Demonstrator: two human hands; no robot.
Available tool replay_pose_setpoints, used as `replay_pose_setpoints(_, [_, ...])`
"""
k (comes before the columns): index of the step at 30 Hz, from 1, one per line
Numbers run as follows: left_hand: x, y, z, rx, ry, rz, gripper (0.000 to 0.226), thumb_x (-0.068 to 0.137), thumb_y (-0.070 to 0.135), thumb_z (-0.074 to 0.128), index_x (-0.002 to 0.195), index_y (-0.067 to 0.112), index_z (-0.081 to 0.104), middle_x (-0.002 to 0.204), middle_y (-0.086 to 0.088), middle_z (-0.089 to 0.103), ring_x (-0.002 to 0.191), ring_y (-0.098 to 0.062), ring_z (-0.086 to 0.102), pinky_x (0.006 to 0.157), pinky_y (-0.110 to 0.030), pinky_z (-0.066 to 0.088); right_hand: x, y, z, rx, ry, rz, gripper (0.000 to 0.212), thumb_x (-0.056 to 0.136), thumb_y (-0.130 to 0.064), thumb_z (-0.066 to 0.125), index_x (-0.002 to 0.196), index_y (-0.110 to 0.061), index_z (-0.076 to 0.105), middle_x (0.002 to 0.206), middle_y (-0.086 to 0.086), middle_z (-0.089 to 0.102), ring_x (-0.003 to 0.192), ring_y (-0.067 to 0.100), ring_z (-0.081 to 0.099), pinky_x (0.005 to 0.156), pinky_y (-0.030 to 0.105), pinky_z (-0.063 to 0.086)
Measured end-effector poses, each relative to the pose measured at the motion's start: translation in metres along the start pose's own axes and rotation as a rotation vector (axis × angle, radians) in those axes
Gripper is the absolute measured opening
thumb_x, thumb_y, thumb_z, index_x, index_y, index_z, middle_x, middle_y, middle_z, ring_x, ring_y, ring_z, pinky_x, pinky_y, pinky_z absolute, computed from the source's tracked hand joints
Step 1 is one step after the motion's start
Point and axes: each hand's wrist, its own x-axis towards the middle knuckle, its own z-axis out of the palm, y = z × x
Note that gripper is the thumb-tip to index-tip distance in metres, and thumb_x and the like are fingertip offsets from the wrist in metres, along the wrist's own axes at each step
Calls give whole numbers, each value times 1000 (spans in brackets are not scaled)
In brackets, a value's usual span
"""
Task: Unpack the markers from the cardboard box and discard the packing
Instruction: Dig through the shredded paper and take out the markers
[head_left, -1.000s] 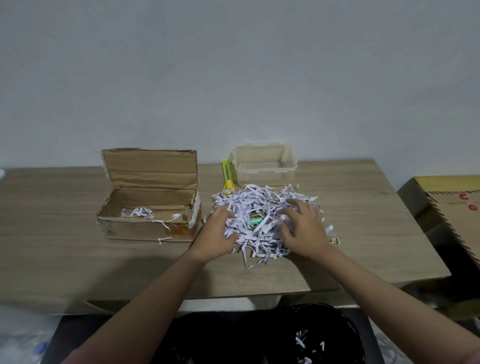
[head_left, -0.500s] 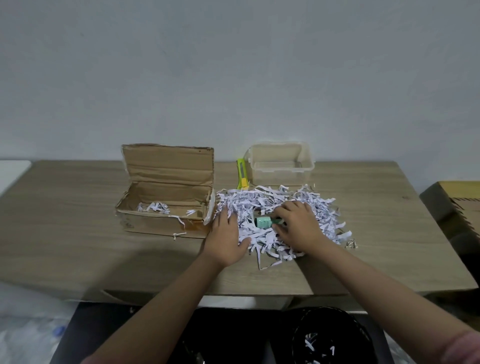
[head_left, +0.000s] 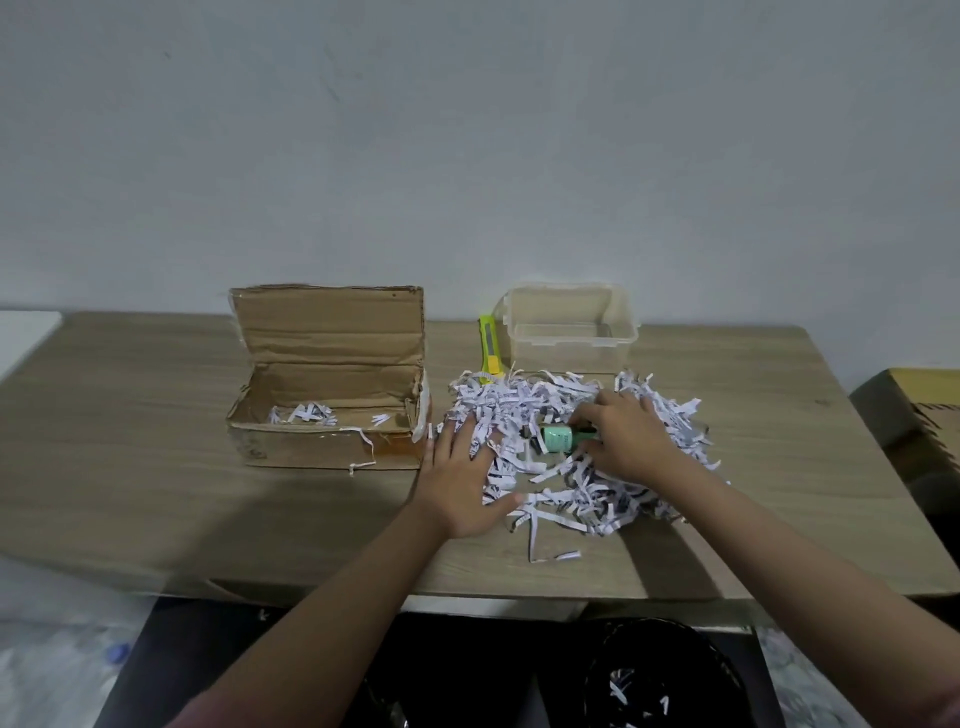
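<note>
An open cardboard box (head_left: 322, 447) stands left of centre on the wooden table (head_left: 130, 457), with a few paper shreds inside. A heap of white shredded paper (head_left: 524, 410) lies to its right. My left hand (head_left: 462, 478) presses flat on the heap's left edge, fingers spread. My right hand (head_left: 628, 441) grips a green marker (head_left: 558, 439) that pokes out of the shreds toward the left.
A clear plastic tub (head_left: 571, 332) stands behind the heap, with a yellow-green utility knife (head_left: 489, 351) beside it. A black bin (head_left: 670, 675) holding a few shreds sits below the table's front edge. Another cardboard box (head_left: 914, 415) is at the far right.
My right hand has dug into the shreds and closed round the green marker, baring more of it. My left hand has slid toward the heap's left edge and flattened.
</note>
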Motion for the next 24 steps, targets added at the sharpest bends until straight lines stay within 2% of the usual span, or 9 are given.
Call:
replay_pose_setpoints(3, [-8,-4,7,-57,99,40,87,80,75,39,148,41,-3,159,4,-13,146,-27,-12,116,-48,-1,0,-1,1,20,17,-11,28,86,-30,55,114,-31,58,118,2,55,119,27,44,108,56,25])
replay_pose_setpoints(6, [-12,-6,9,-91,186,87,86,80,74,41,147,45,-3,159,5,-12,147,-26,-10,118,-48,9,2,-8,1,32,44,-45,26,86,-31,54,110,-30,61,117,-1,58,118,27,46,109,56,21])
replay_pose_setpoints(9, [-13,-3,2,-142,274,139,86,77,73,46,147,46,5,160,4,-9,147,-22,-10,115,-47,16,4,-20,-1,48,131,-55,21,84,-29,55,103,-27,64,107,-1,61,108,27,55,108,62,16])
replay_pose_setpoints(11, [-13,-1,-7,-176,310,163,85,77,71,48,148,41,12,161,1,-4,148,-21,-5,114,-46,18,6,-27,-3,80,188,-43,20,82,-23,55,99,-25,66,108,1,58,104,25,57,108,63,13])
replay_pose_setpoints(14, [-13,-1,-26,-188,376,215,80,80,66,48,148,29,25,160,-5,9,147,-22,6,116,-42,15,10,-36,-9,105,274,-9,18,79,-18,55,91,-22,68,111,4,55,100,25,59,108,61,17])
replay_pose_setpoints(17, [-12,-3,-47,-168,461,227,66,88,55,46,142,18,41,155,-9,26,143,-25,22,114,-40,16,14,-42,-17,158,330,19,17,80,-15,56,92,-18,67,111,5,55,101,26,56,103,53,27])
replay_pose_setpoints(20, [-10,-14,-65,-133,567,173,53,90,47,45,131,13,53,149,-13,36,138,-27,33,114,-45,14,14,-51,-24,254,370,-41,19,81,-10,56,95,-15,67,110,7,57,98,26,56,90,40,38])
replay_pose_setpoints(22, [-11,-27,-75,-148,607,120,43,90,40,50,124,13,56,144,-12,42,134,-28,38,114,-52,21,13,-66,-27,337,378,-104,19,82,-7,55,97,-12,66,107,8,58,95,25,56,77,31,42])
replay_pose_setpoints(24, [-15,-43,-85,-165,648,56,39,88,35,53,120,13,59,139,-11,45,129,-29,42,111,-54,27,13,-86,-26,403,385,-169,20,84,-5,55,99,-11,66,105,8,59,94,22,56,75,30,44])
